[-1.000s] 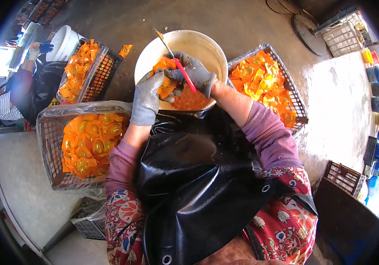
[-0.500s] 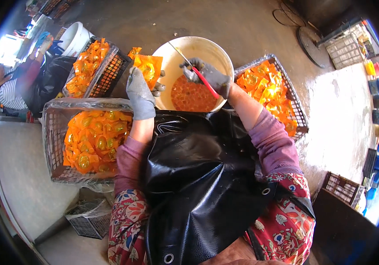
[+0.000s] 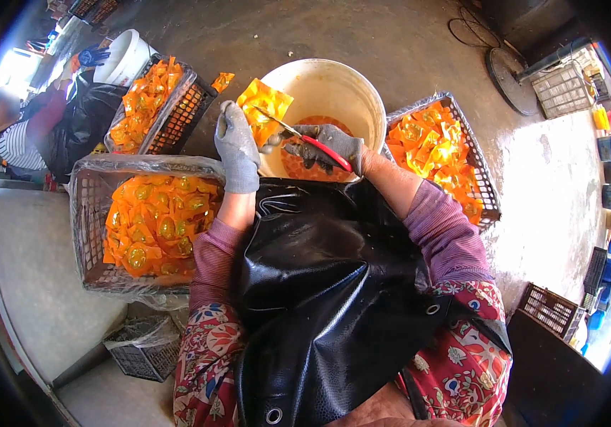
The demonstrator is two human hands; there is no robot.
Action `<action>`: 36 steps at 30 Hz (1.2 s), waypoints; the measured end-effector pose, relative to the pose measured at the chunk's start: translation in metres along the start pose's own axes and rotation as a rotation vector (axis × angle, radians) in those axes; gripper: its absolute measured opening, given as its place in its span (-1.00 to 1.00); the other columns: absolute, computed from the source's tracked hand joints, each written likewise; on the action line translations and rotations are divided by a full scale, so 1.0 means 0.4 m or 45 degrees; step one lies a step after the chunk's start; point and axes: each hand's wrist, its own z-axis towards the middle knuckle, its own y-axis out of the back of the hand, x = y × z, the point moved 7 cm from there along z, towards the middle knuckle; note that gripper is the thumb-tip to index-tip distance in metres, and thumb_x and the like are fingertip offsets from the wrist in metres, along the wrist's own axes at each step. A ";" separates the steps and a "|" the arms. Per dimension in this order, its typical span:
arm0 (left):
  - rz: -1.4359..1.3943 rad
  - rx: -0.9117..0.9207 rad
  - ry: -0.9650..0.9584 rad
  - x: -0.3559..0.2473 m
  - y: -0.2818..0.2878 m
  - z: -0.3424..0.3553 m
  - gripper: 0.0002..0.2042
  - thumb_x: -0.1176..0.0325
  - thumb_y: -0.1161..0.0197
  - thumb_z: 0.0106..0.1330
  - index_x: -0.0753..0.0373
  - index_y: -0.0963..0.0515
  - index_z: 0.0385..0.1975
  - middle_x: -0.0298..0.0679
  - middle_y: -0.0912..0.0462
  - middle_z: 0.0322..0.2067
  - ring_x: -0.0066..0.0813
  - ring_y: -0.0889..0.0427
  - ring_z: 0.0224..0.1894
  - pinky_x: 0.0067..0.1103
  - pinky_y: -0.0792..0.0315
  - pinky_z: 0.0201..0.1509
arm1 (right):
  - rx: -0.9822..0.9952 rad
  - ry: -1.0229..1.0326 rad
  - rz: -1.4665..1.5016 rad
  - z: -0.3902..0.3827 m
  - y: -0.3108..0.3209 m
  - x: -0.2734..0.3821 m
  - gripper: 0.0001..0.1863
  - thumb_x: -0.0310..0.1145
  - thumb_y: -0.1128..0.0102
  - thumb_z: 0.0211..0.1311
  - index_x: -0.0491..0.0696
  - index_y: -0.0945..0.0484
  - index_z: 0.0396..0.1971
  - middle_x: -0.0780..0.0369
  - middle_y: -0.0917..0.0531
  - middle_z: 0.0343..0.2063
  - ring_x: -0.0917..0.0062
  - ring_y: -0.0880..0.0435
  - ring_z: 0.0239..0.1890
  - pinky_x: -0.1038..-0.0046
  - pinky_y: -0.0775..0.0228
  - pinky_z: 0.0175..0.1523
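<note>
As the red-handled cutter [image 3: 332, 154] gripped in your right hand [image 3: 323, 148] swings across to the orange packet [image 3: 266, 99], which your left hand [image 3: 237, 142] pinches by the left rim of the bucket [image 3: 372, 99], cutting seems under way.

packet crates [image 3: 86, 228]: 3 | pale buckets [image 3: 327, 84]: 2 | red-handled tool [image 3: 330, 154]: 1 | held packet [image 3: 266, 98]: 1

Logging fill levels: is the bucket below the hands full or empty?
Partly filled: orange-red contents show inside the bucket, its pale inner wall exposed above.
</note>
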 end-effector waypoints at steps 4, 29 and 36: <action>-0.025 0.116 0.039 0.014 0.006 0.000 -0.59 0.07 0.08 0.38 0.36 -0.41 -0.15 -0.11 -0.61 -0.56 -0.36 -0.56 -0.75 -0.65 -0.44 -0.78 | -0.037 -0.075 -0.059 -0.030 0.002 0.063 -0.56 -0.16 -0.12 0.26 0.06 -0.42 0.13 0.29 -0.61 -0.48 0.74 -0.50 -0.64 0.69 -0.30 -0.58; 0.192 0.206 0.002 0.114 0.040 0.070 -0.76 0.30 0.00 0.38 0.27 -0.47 -0.09 -0.15 -0.58 -0.38 -0.43 -0.60 -0.56 -0.61 -0.44 -0.71 | -0.015 0.152 -0.285 0.012 0.018 0.026 -0.64 -0.22 -0.14 0.22 0.00 -0.52 -0.01 0.32 -0.64 -0.36 0.71 -0.54 -0.46 0.66 -0.36 -0.32; 0.040 0.268 -0.046 0.074 -0.012 0.036 -0.68 0.25 -0.15 0.27 0.33 -0.47 -0.08 -0.21 -0.61 -0.33 -0.42 -0.65 -0.45 -0.57 -0.58 -0.58 | -0.083 0.132 -0.558 0.032 0.019 0.017 -0.55 -0.20 -0.10 0.27 -0.02 -0.41 0.12 0.27 -0.64 -0.18 0.57 -0.58 -0.14 0.56 -0.34 0.00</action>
